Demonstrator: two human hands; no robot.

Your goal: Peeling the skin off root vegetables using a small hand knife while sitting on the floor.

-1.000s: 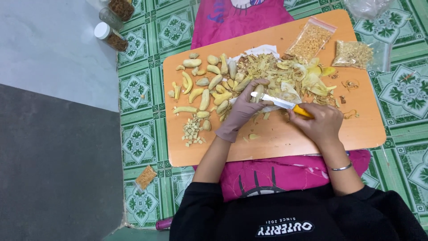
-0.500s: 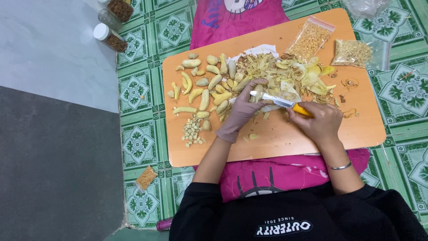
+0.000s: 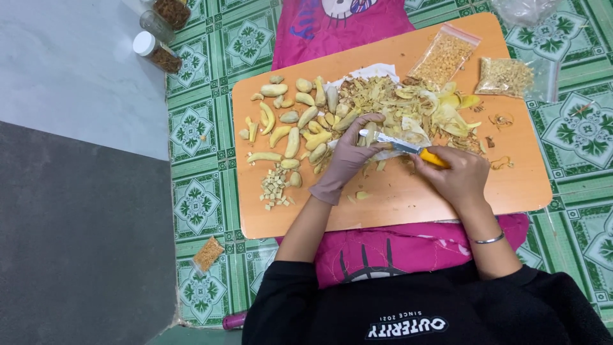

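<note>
My left hand [image 3: 349,156], in a mauve glove, presses a pale yellow root piece against the orange board [image 3: 408,198]. My right hand [image 3: 454,176] grips a knife with a yellow handle [image 3: 431,157]; its blade points left to the gloved fingers. Peeled root pieces [image 3: 294,128] lie in rows left of the hands. A heap of peelings [image 3: 408,108] sits just behind the knife. Small diced bits [image 3: 274,188] lie near the board's front left.
Two clear bags of dried bits [image 3: 444,57] [image 3: 507,76] rest at the board's far right. Glass jars [image 3: 156,51] stand on the green tiled floor at upper left. A small packet [image 3: 208,253] lies on the tiles near the board's front left corner. A pink cushion [image 3: 396,249] lies under the board.
Both hands stay in the same place on the board. The knife blade has shifted only slightly against the held piece.
</note>
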